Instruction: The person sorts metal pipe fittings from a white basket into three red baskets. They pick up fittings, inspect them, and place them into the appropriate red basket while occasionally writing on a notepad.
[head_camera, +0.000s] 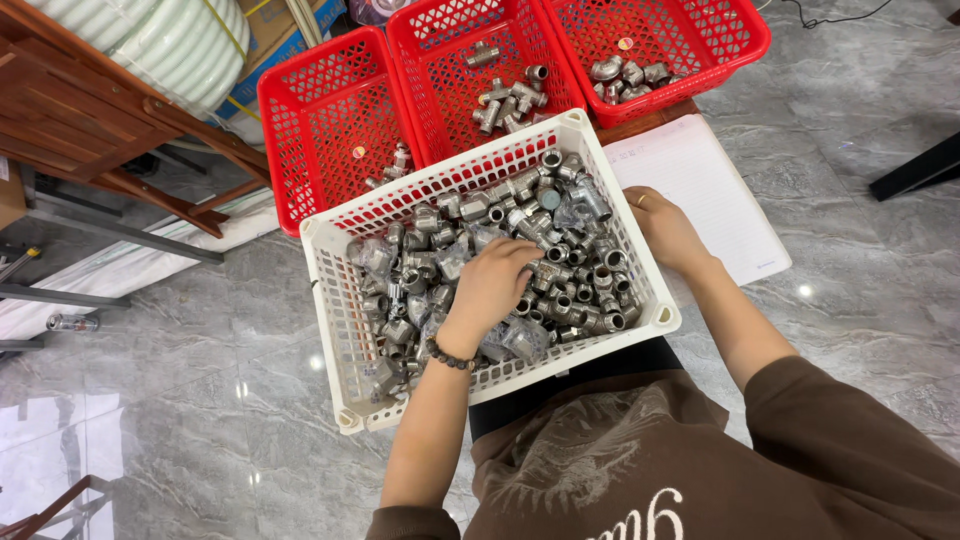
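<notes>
Steel pipe fittings (570, 270) heaped in the white plastic basket (330, 300), frame centre: my left hand (490, 285) fingers curled into them, grasp unclear; right hand (665, 230) rests loosely on the rim. Next: lift one fitting clear.

White latticed basket (330, 300) of silver-grey fittings (560, 270); three red mesh baskets (300, 150); grey marbled floor (860, 300); brown sleeves (850, 440).

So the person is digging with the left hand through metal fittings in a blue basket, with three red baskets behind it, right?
Not quite: the head view shows the basket is white, not blue. The left hand does reach into the metal fittings, and three red baskets stand behind it.
</notes>
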